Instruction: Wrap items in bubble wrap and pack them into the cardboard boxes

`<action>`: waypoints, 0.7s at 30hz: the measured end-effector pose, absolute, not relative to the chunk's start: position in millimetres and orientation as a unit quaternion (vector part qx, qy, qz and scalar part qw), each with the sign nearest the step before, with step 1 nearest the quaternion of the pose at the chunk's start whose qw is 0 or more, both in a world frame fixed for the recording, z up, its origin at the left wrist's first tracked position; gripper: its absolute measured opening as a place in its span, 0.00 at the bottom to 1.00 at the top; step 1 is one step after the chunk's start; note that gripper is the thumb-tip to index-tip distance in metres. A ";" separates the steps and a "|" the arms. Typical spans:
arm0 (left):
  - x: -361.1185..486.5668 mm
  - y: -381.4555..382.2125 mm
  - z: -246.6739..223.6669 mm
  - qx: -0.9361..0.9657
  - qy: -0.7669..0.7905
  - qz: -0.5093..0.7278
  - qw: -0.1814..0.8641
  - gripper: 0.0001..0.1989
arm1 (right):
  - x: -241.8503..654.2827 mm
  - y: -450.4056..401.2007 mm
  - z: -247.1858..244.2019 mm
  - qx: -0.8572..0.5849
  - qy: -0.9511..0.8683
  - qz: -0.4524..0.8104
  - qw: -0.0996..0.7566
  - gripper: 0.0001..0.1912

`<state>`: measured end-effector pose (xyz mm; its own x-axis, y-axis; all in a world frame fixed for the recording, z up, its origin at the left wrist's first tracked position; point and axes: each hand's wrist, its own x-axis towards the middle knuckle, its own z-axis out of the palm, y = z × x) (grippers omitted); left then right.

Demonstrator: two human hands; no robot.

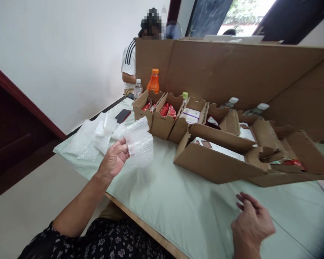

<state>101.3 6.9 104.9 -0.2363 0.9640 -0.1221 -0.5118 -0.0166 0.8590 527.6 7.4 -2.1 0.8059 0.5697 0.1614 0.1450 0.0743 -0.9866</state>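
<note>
My left hand pinches a clear sheet of bubble wrap above the table, its fingers closed on the sheet's left edge. More loose bubble wrap lies in a heap on the left part of the table. On the right, my right hand hovers over the green tablecloth with nothing in it, fingers loosely bent and thumb apart. In front of it stands a long cardboard bin holding a white box. Red packets fill a cardboard bin farther back.
A tall cardboard panel stands behind the row of bins. An orange bottle and several clear bottles stand near it. A dark flat object lies beside the bubble wrap. Another person sits beyond the table.
</note>
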 end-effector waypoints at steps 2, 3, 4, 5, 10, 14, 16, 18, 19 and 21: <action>112.8 1.9 102.6 0.260 0.425 0.640 0.585 0.21 | 510.6 -16.5 10.5 -0.649 -0.326 0.177 0.664 0.15; 119.2 0.2 101.0 0.253 0.424 0.631 0.598 0.21 | 498.2 -26.2 16.0 -0.641 -0.377 0.209 0.634 0.17; 126.2 -1.4 99.5 0.244 0.422 0.624 0.611 0.20 | 483.5 -33.4 20.8 -0.629 -0.439 0.257 0.588 0.19; 133.5 -2.8 98.0 0.233 0.419 0.620 0.622 0.19 | 466.7 -37.9 24.5 -0.605 -0.501 0.309 0.535 0.24; 161.1 -9.0 91.3 0.171 0.412 0.627 0.639 0.18 | 384.0 -35.6 26.4 -0.407 -0.606 0.549 0.406 0.38; 150.1 -7.9 80.0 0.159 0.445 0.646 0.600 0.16 | 373.4 -41.1 25.8 -0.358 -0.559 0.673 0.326 0.22; 138.4 -6.9 71.1 0.153 0.467 0.642 0.589 0.16 | 395.1 -47.7 32.9 -0.410 -0.521 0.667 0.340 0.21; 131.1 -8.1 60.4 0.144 0.487 0.626 0.592 0.16 | 429.4 -53.9 43.9 -0.480 -0.477 0.643 0.359 0.22; 130.8 -9.9 54.6 0.143 0.496 0.613 0.599 0.15 | 448.8 -56.6 49.6 -0.509 -0.462 0.635 0.352 0.22; 137.4 -16.1 42.4 0.145 0.507 0.580 0.621 0.14 | 487.3 -60.7 58.9 -0.558 -0.453 0.608 0.338 0.25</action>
